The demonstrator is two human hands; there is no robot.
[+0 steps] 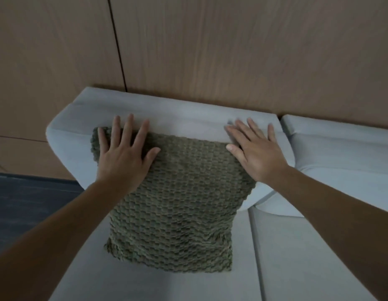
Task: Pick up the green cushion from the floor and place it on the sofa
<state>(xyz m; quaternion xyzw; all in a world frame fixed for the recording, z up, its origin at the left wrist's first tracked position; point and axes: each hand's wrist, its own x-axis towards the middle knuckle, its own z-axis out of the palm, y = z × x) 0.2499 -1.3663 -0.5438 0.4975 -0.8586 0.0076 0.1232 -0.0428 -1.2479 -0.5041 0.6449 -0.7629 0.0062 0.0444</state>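
Observation:
The green cushion [177, 203], knitted and square, stands on the seat of the light grey sofa [297, 257], leaning against the backrest. My left hand [123, 157] lies flat on the cushion's upper left corner with fingers spread. On the upper right corner rests my right hand [256, 151], also flat, with its fingertips over the top of the backrest. Neither hand grips the cushion.
A wooden panelled wall [210, 51] rises directly behind the sofa. A second backrest cushion [340, 153] sits to the right. Dark blue-grey floor [25, 203] shows at the left, past the sofa's end.

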